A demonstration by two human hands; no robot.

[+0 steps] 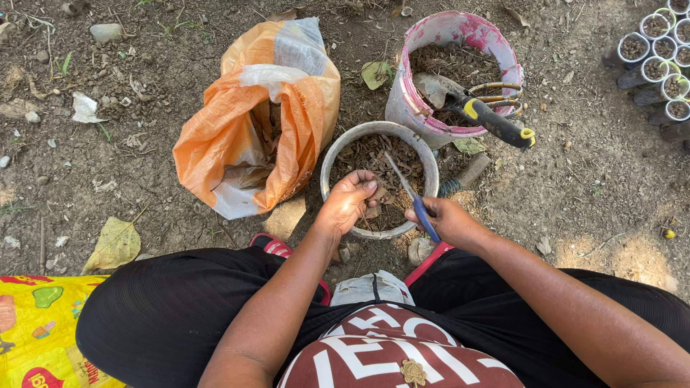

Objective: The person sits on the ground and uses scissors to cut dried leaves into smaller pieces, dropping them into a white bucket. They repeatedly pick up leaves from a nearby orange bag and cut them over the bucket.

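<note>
A round grey pot (430, 159) filled with dry brown leaf bits stands on the bare soil between my knees. My left hand (348, 201) hovers over its near rim, fingers pinched on a piece of dry leaf. My right hand (447, 220) is at the pot's right edge, closed around the blue handle of a pair of scissors (413, 197) whose metal blades point up and left across the pot.
An orange and white woven sack (262, 115) lies open to the left of the pot. Behind it a pink-stained bucket (460, 36) holds soil, a trowel and black-yellow shears (492, 118). Small seedling pots (661, 57) cluster at the top right. A yellow mat (36, 330) lies at the bottom left.
</note>
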